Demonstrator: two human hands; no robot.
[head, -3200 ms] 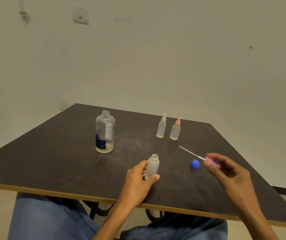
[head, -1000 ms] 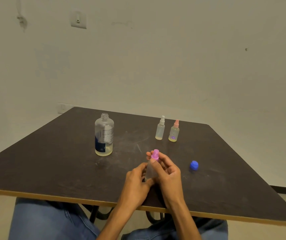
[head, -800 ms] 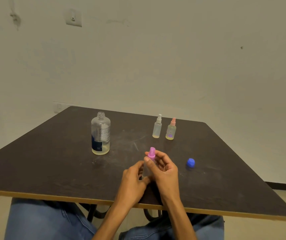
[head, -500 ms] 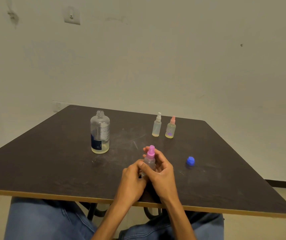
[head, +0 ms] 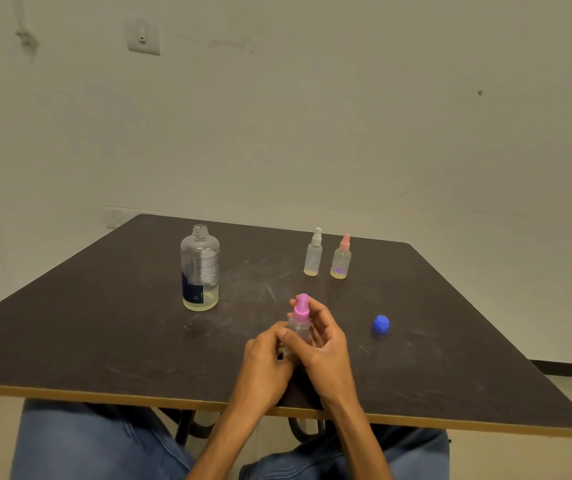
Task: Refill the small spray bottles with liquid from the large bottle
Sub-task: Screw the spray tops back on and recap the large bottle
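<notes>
So the small bottle with the pink sprayer top (head: 300,318) is upright on the desk (head: 104,334), near the front edge, right in the middle between both hands. Left hand (head: 264,353) has its fingers curled round the lower body to keep it from spinning, and the right hand (head: 322,341) is wrapped round from the other side, fingers up by the pink top and thumb across the clear part. Looks to me like the closing-up step: the sprayer is seated on the neck and is getting screwed down, though I can't tell how tight it is or how much liquid is inside, since the hands cover most of it. The big bottle (head: 200,270) stands open, well off to the left and further back, with only a shallow layer of yellowish liquid at the bottom. Its blue cap (head: 380,323) lies loose on the desk to the right of the hands. Two more small spray bottles sit toward the far side, a white-topped one (head: 313,252) and a pink-topped one (head: 341,258) just beside each other, both capped, each with a little liquid in the bottom. Next move, I'd guess: finish twisting while the left hand holds firm, set the bottle aside, then open another one or cap the big bottle.
</notes>
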